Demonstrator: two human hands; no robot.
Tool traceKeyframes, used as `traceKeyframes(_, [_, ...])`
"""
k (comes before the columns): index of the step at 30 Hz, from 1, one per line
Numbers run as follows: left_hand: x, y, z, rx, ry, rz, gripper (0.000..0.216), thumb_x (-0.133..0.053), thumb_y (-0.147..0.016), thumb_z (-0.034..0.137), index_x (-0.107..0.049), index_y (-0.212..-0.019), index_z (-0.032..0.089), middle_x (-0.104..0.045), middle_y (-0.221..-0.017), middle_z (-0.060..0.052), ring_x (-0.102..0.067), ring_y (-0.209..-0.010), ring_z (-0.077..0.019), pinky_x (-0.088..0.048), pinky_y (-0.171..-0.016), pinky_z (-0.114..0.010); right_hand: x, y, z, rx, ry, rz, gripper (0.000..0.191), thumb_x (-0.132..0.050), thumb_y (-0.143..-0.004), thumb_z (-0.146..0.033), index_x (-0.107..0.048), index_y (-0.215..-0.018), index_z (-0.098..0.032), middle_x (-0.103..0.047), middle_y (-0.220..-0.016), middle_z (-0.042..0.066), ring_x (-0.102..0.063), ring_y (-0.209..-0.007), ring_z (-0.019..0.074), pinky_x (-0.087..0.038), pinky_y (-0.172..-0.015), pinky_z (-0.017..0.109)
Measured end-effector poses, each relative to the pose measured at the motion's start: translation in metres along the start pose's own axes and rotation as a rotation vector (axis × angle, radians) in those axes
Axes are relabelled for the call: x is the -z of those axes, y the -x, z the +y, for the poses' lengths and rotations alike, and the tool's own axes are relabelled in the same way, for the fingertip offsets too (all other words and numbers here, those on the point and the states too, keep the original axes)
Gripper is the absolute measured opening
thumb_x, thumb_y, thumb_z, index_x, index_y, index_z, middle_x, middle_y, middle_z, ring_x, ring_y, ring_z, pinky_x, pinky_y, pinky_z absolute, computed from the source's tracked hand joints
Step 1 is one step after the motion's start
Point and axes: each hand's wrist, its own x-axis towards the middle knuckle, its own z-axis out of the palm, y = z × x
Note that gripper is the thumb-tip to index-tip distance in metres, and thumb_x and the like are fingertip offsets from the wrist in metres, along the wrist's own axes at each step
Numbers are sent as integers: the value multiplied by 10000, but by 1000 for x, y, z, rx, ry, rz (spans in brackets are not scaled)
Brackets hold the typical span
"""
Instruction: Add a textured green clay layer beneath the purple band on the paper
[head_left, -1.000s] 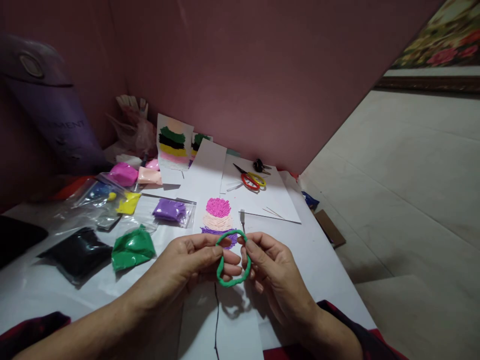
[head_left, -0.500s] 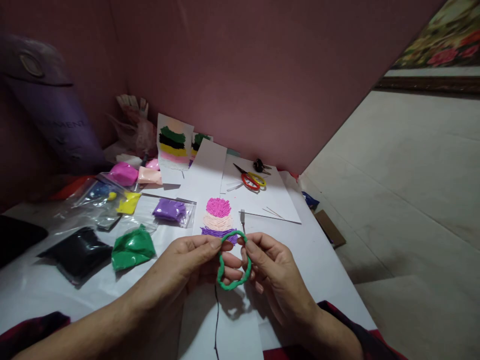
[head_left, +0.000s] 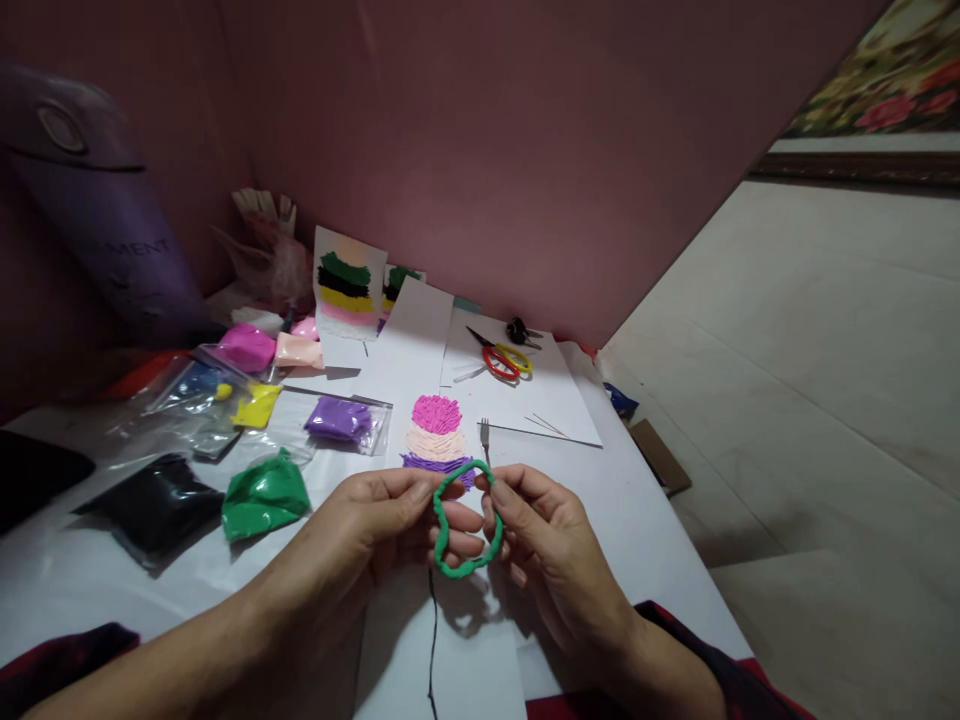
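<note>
The grip of left hand [head_left: 397, 513] and right hand [head_left: 546, 520] pinches the green loop [head_left: 461, 572], whose thin strand might snap if pulled too hard.

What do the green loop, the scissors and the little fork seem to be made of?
Green loop: probably soft modelling clay with a mostly matte finish; its cord is lumpy and uneven in thickness.
Scissors: the red and yellow handles look like smooth, moulded plastic; the dark, tapering blades are likely metal.
Fork: perhaps metal, judging by its grey colour, though silvery plastic is possible.
</note>
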Motion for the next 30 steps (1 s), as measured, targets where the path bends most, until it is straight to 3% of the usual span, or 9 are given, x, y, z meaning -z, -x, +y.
traceKeyframes(10, [1,-1,-3,-6,-62,22,178,-750,-793,273,-691,-768,107,-764,-771,-109,-723,-709,-209,-544,-655,-271,-2,1,-1,-9,-7,-35,299,-746,-786,-416,-617,-838,-151,-508,-606,-39,-406,-472,40,-262,-413,162])
traceKeyframes(17, [-2,0,-1,-9,-42,36,239,-740,-797,342,-725,-850,110,-761,-787,-113,-699,-668,-191,-548,-709,-309,-2,1,1,-14,-15,-12,312,-760,-770,-421,-628,-853,-151,-508,-597,-43,-402,-475,36,-274,-423,149])
traceKeyframes(21, [-2,1,-1,-10,-58,26,242,-816,-716,261,-724,-885,114,-768,-805,-102,-715,-729,-204,-551,-722,-296,0,-1,1,-2,12,-4,314,-745,-784,-432,-639,-874,-150,-506,-601,-40,-399,-466,36,-264,-395,142])
traceKeyframes(30, [2,-2,-4,-3,-140,55,207,-825,-698,266,-677,-717,122,-764,-759,-84,-703,-653,-173,-532,-625,-252,-1,1,-1,-1,13,-14,319,-752,-775,-425,-631,-857,-142,-550,-632,-29,-426,-465,30,-283,-389,126])
